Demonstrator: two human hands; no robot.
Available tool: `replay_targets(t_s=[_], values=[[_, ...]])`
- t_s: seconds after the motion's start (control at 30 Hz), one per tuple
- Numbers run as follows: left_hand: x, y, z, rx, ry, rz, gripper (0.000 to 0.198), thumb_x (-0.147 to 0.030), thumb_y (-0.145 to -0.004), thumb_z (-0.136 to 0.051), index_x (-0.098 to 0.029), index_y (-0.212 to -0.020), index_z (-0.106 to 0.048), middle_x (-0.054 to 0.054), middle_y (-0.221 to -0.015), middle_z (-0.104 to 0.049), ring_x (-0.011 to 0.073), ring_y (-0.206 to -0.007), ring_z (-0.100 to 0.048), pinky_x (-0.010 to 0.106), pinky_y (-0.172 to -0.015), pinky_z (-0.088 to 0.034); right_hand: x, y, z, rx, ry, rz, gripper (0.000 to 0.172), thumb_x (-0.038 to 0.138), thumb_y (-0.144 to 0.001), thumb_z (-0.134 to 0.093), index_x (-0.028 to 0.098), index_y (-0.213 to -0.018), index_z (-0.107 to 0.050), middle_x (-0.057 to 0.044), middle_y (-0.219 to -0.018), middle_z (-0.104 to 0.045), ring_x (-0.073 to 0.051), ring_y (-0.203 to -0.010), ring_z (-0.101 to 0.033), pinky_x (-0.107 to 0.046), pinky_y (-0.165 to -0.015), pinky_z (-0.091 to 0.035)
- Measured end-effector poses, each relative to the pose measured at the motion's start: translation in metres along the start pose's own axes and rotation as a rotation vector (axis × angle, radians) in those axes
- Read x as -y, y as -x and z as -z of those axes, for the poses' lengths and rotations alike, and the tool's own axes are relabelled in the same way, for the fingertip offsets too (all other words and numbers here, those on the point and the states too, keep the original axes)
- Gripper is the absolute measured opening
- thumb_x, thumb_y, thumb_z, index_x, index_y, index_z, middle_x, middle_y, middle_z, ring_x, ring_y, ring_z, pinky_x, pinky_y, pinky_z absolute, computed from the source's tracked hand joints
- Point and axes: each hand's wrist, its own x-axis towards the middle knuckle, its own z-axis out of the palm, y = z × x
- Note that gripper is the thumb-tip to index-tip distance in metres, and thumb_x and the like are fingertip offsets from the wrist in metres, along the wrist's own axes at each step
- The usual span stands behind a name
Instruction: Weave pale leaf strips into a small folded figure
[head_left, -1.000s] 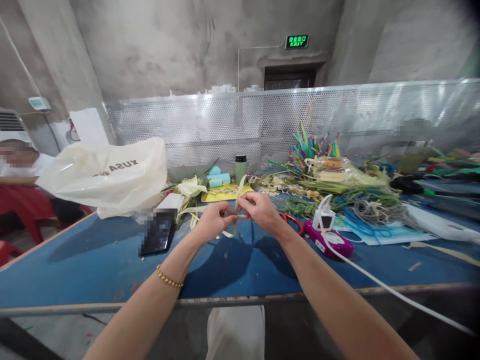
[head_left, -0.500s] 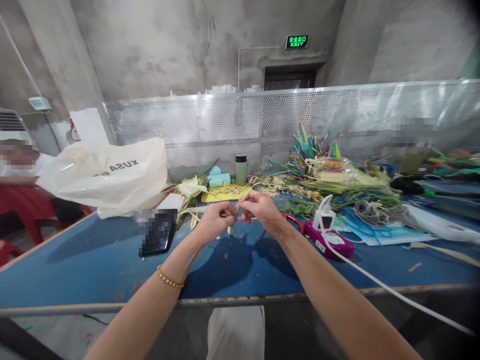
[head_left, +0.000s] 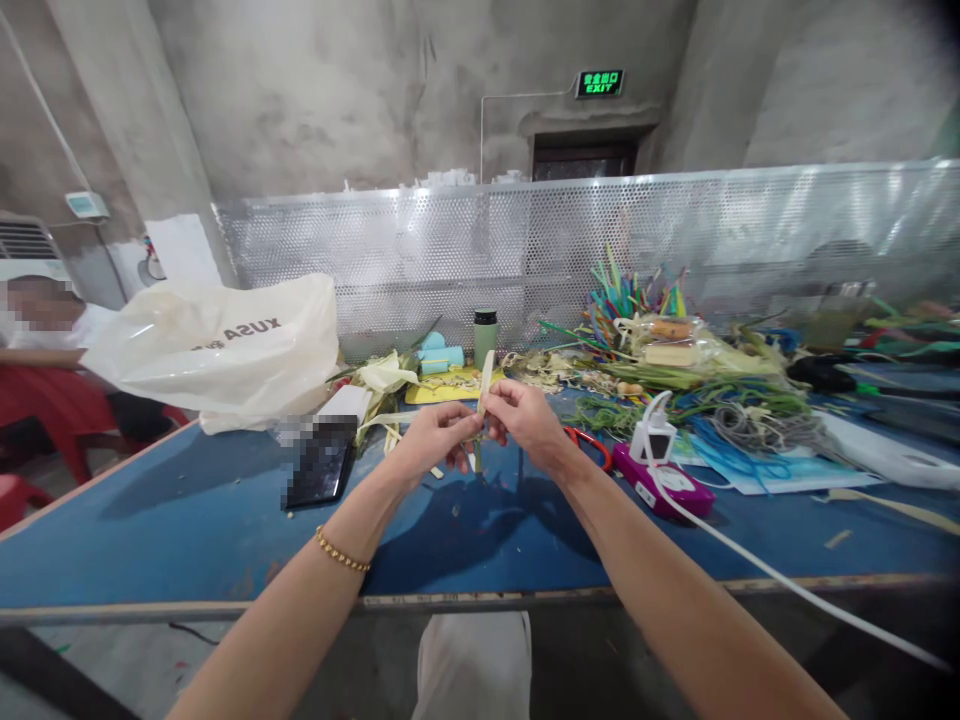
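Note:
Above the middle of the blue table, a pale, flat strip of dried leaf or straw (head_left: 487, 372) stands upright between my hands. My right hand (head_left: 523, 415) pinches it between thumb and fingers. My left hand (head_left: 442, 437), with a gold bead bracelet at the wrist, is closed on the lower part of the same piece. A short greenish-white end (head_left: 477, 462) pokes out beneath the fingers. The fingers hide how the piece is made up where the hands meet. Red-orange scissor handles (head_left: 592, 447) lie just right of my right hand.
A phone (head_left: 321, 465) and a large cream plastic bag (head_left: 214, 345) lie left. Behind my hands stand a green bottle (head_left: 485, 338) and a yellow sheet (head_left: 450, 385). Rightward are a purple power strip (head_left: 664, 480) with a white cable, and heaped cords (head_left: 757, 415). A person sits far left.
The strip's upper part, bent rightward before, now points straight up. My left fingers have opened slightly around the lower part, and the end below shows more. The view has shifted a little.

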Motion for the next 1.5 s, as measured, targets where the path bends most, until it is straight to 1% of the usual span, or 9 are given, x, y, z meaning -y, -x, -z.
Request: replay_targets(t_s=[0.17, 0.5, 0.67, 0.87, 1.0, 1.17, 1.3, 1.4, 1.5], values=[[0.004, -0.002, 0.001, -0.026, 0.063, -0.005, 0.029, -0.042, -0.076, -0.062, -0.015, -0.07, -0.055, -0.004, -0.045, -0.05, 0.0093, -0.036, -0.05, 0.02, -0.039, -0.034, 0.003, 0.003, 0.0, 0.043, 0.055, 0.021, 0.015, 0.03, -0.075, -0.059, 0.018, -0.07, -0.051, 0.006, -0.045, -0.05, -0.007, -0.038, -0.045, -0.018, -0.038, -0.039], [0.008, -0.005, 0.001, -0.103, -0.017, -0.035, 0.008, -0.017, -0.069, -0.055, -0.015, -0.062, -0.052, -0.005, -0.047, -0.047, 0.0062, -0.036, -0.045, 0.019, -0.04, -0.034, -0.006, -0.001, -0.001, 0.087, 0.018, 0.005, 0.014, 0.029, -0.076, -0.056, 0.018, -0.071, -0.049, 0.007, -0.044, -0.05, -0.007, -0.035, -0.042, -0.019, -0.036, -0.037], [0.006, -0.005, 0.0, -0.112, -0.145, -0.005, 0.009, -0.014, -0.067, -0.05, -0.016, -0.059, -0.05, -0.006, -0.04, -0.045, 0.0061, -0.033, -0.043, 0.017, -0.038, -0.031, -0.008, -0.001, -0.002, 0.097, 0.02, 0.023, 0.014, 0.028, -0.077, -0.056, 0.018, -0.07, -0.05, 0.007, -0.042, -0.048, -0.007, -0.034, -0.042, -0.019, -0.037, -0.036], [0.007, -0.006, 0.003, -0.056, -0.136, -0.027, 0.003, -0.018, -0.07, -0.055, -0.015, -0.07, -0.054, -0.006, -0.051, -0.051, 0.0057, -0.036, -0.047, 0.017, -0.037, -0.028, -0.005, -0.003, -0.002, -0.049, -0.017, 0.052, 0.014, 0.03, -0.077, -0.056, 0.017, -0.073, -0.051, 0.007, -0.041, -0.047, -0.006, -0.032, -0.039, -0.019, -0.035, -0.035], [0.006, -0.006, 0.007, -0.05, 0.002, -0.015, 0.015, -0.027, -0.072, -0.062, -0.012, -0.073, -0.058, -0.002, -0.059, -0.055, 0.0041, -0.038, -0.044, 0.018, -0.038, -0.028, -0.004, -0.005, 0.001, -0.155, 0.038, 0.03, 0.014, 0.03, -0.075, -0.058, 0.017, -0.073, -0.053, 0.006, -0.043, -0.048, -0.007, -0.035, -0.042, -0.019, -0.035, -0.036], [0.005, -0.004, 0.008, -0.023, 0.085, 0.006, 0.021, -0.029, -0.069, -0.068, -0.011, -0.075, -0.059, -0.002, -0.059, -0.055, 0.0046, -0.042, -0.044, 0.019, -0.043, -0.034, -0.004, -0.005, 0.002, -0.134, 0.034, 0.02, 0.013, 0.03, -0.075, -0.058, 0.017, -0.074, -0.054, 0.006, -0.043, -0.048, -0.007, -0.035, -0.041, -0.019, -0.034, -0.036], [0.003, -0.001, 0.007, 0.076, 0.053, 0.023, 0.024, -0.029, -0.07, -0.069, -0.012, -0.084, -0.062, -0.001, -0.064, -0.059, 0.0068, -0.045, -0.051, 0.02, -0.045, -0.034, -0.003, -0.003, 0.0, -0.072, -0.009, 0.056, 0.018, 0.034, -0.077, -0.059, 0.017, -0.077, -0.056, 0.006, -0.045, -0.05, -0.008, -0.035, -0.043, -0.02, -0.035, -0.037], [0.001, 0.001, 0.007, 0.141, -0.001, 0.032, 0.02, -0.031, -0.073, -0.068, -0.011, -0.075, -0.064, 0.002, -0.063, -0.061, 0.0093, -0.049, -0.055, 0.021, -0.047, -0.035, -0.001, -0.003, -0.002, 0.013, -0.035, 0.074, 0.023, 0.04, -0.078, -0.06, 0.016, -0.079, -0.058, 0.003, -0.052, -0.055, -0.009, -0.04, -0.047, -0.021, -0.04, -0.041], [0.0, 0.0, 0.008, 0.093, 0.07, 0.048, 0.02, -0.03, -0.072, -0.069, -0.011, -0.07, -0.064, 0.003, -0.063, -0.063, 0.011, -0.051, -0.058, 0.022, -0.049, -0.038, 0.001, -0.005, 0.0, -0.076, -0.012, 0.13, 0.027, 0.042, -0.078, -0.06, 0.016, -0.082, -0.06, -0.002, -0.066, -0.062, -0.011, -0.052, -0.055, -0.024, -0.051, -0.046]])
